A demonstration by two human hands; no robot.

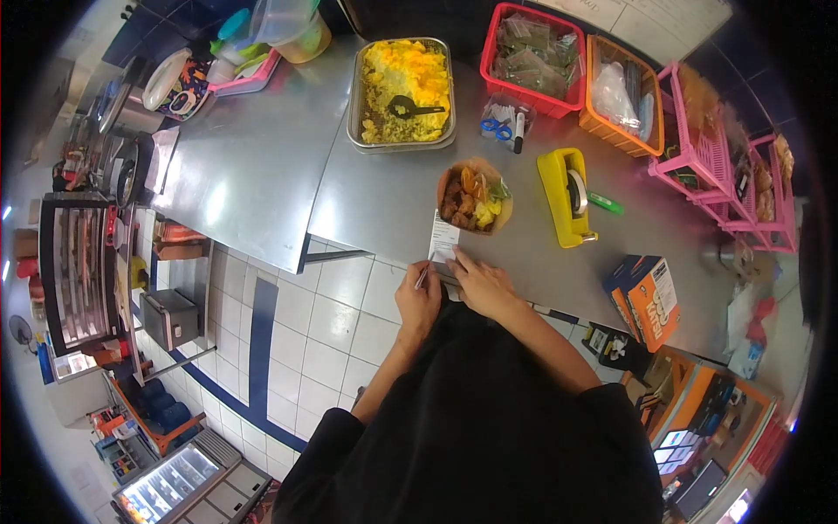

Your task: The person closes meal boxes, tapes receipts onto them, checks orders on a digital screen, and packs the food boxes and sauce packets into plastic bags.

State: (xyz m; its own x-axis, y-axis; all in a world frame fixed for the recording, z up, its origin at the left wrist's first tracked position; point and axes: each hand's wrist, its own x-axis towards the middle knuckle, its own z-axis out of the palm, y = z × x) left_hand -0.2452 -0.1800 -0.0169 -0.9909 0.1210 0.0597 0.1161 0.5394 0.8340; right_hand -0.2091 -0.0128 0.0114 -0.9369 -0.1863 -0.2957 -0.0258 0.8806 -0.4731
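Observation:
At the table's front edge, my left hand is closed around a small thin item that I cannot make out. Beside it, my right hand has its fingers extended over the lower end of a white printed slip. Just beyond the slip stands an open brown paper food box with browned chunks, yellow food, orange slices and something green in a clear bag. Part of the slip lies under or against my right fingertips.
Behind the box sits a metal tray of yellow food with a black spoon. To the right are a yellow tape dispenser, green marker, scissors, orange boxes, and red, orange and pink baskets.

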